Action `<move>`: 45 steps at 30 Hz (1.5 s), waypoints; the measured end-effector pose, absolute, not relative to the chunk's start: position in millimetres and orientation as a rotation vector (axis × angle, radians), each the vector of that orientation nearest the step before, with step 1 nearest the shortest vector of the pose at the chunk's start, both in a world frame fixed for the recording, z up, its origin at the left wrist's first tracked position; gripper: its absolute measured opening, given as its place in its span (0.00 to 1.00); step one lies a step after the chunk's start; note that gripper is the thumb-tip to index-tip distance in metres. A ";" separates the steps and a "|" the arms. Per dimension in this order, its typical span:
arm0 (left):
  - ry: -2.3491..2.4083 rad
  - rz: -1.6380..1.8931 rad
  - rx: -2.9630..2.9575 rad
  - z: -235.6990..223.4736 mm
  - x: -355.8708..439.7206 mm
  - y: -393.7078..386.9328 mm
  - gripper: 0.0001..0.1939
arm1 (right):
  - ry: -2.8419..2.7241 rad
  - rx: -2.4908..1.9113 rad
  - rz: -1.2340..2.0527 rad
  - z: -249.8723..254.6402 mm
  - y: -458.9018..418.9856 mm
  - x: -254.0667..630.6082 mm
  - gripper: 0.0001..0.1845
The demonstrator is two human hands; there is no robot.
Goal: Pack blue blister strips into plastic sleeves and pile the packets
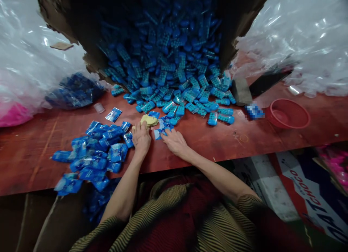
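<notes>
My left hand (141,139) lies palm down with its fingers stretched onto the near edge of a crumpled yellow cloth (149,120). Fingertips of my right hand (176,142) press on a small flat blue printed wrapper (158,134); the thumb is hidden. More such wrappers (164,121) lie just beyond it. To the left spreads a pile of filled blue packets (92,161), some at the table's front edge. Past my hands, clear little bottles with blue caps and turquoise balls (179,96) spill out of a torn cardboard box (231,45).
A red plastic basket (289,113) stands right on the red table (206,147), beside a grey block (241,92). A bag of dark blue packets (76,91) sits at the left, near a small clear cup (99,107). Clear plastic bags (307,38) flank the box.
</notes>
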State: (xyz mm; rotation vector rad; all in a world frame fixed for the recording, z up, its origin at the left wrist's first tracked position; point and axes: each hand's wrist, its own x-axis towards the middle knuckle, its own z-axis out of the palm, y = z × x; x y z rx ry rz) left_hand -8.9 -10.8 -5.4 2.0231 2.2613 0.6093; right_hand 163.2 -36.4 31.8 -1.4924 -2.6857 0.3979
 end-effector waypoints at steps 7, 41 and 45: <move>2.262 1.168 1.646 -1.9 -16.6 -16.9 0.17 | -2.726 -1.352 0.511 46.6 -17.6 163.9 0.13; 2.349 1.320 1.320 5.3 -14.0 10.9 0.13 | -2.725 -1.277 0.616 54.3 88.0 136.0 0.20; 2.326 1.243 1.533 -3.0 -5.1 3.4 0.16 | -2.539 -1.438 0.688 51.8 67.3 150.0 0.21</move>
